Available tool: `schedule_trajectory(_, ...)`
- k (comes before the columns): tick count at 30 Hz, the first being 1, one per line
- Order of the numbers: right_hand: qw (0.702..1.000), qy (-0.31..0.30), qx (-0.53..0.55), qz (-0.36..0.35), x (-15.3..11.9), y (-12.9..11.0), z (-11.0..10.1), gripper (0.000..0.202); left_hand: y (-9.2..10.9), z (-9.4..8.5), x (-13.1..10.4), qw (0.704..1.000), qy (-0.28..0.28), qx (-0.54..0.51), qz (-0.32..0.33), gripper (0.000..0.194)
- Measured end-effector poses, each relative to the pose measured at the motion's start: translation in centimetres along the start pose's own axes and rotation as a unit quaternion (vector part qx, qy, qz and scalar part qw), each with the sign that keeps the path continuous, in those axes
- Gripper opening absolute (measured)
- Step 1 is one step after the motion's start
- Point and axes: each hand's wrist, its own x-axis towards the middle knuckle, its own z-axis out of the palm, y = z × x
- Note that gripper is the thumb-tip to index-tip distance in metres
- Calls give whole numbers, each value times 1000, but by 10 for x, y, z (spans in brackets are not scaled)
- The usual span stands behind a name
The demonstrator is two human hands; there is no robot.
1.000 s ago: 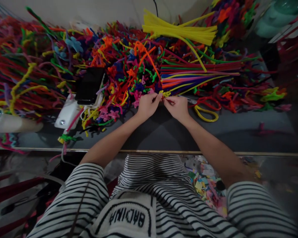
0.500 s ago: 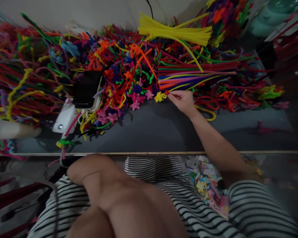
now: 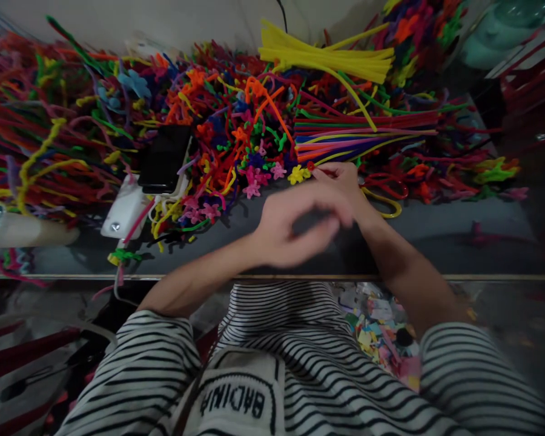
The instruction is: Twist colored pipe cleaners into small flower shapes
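My right hand [image 3: 340, 177] rests at the near edge of the heap, thumb and forefinger pinched on a small red pipe-cleaner piece [image 3: 310, 165] with a coiled end. Touching or just beside that piece is a yellow pipe-cleaner flower [image 3: 297, 175]. My left hand [image 3: 302, 227], blurred by motion, hovers over the grey tabletop, nearer to me than the right hand. Its fingers curve away from the thumb, leaving a gap, and nothing shows between them. Pink pipe-cleaner flowers [image 3: 253, 183] lie left of the yellow one.
A heap of coloured pipe cleaners [image 3: 227, 109] runs along the back, topped by a yellow bundle [image 3: 327, 59]. At left are a black phone [image 3: 165, 158], a white device [image 3: 123, 209] and a pale cup [image 3: 31, 235]. Red-handled scissors [image 3: 393, 186] lie right of my hands.
My left arm has swung forward from close to the camera, bringing the left hand over the table near the right. My right hand keeps its pinch; the view has shifted slightly.
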Motion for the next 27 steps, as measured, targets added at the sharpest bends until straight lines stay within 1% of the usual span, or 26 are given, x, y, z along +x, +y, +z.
schedule_trajectory(2,999,9,35,5,-5,-8,4,33,-18,14,13,999,47,-18,-13,54)
schedule_trajectory(3,999,15,33,-3,-9,-12,7,33,-30,20,17,997,64,-26,-24,58)
schedule_trajectory(4,999,31,29,-5,-13,-16,9,31,-41,24,20,996,69,-33,-37,61)
schedule_trajectory(5,999,42,29,-3,-18,-20,11,28,-52,28,21,996,60,-36,-50,64)
schedule_trajectory(6,998,55,27,-1,-22,-23,13,27,-62,31,21,997,37,-43,-58,64)
schedule_trajectory(9,999,31,-9,-2,-30,-30,16,27,-76,34,17,994,35,-83,-67,60)
schedule_trajectory(12,998,0,-65,-16,-31,-32,16,31,-81,34,17,987,52,-115,-99,56)
schedule_trajectory(14,993,-45,-106,-35,-28,-31,14,35,-83,33,20,981,53,-132,-129,55)
schedule_trajectory(17,968,-151,-178,-94,-24,-25,7,34,-88,32,22,968,42,-177,-172,56)
schedule_trajectory(18,957,-173,-205,-114,-22,-23,3,32,-88,31,23,964,35,-194,-181,57)
schedule_trajectory(19,948,-180,-229,-126,-21,-21,-1,34,-88,30,23,960,27,-207,-185,58)
schedule_trajectory(21,940,-170,-258,-147,-18,-18,-10,37,-86,29,24,959,8,-221,-180,62)
schedule_trajectory(22,937,-155,-270,-156,-17,-17,-14,36,-84,28,24,960,-3,-222,-173,64)
schedule_trajectory(25,937,-90,-290,-175,-15,-19,-26,36,-76,25,25,964,-35,-217,-151,69)
schedule_trajectory(27,943,-42,-281,-173,-14,-20,-28,38,-71,24,26,964,-50,-218,-140,69)
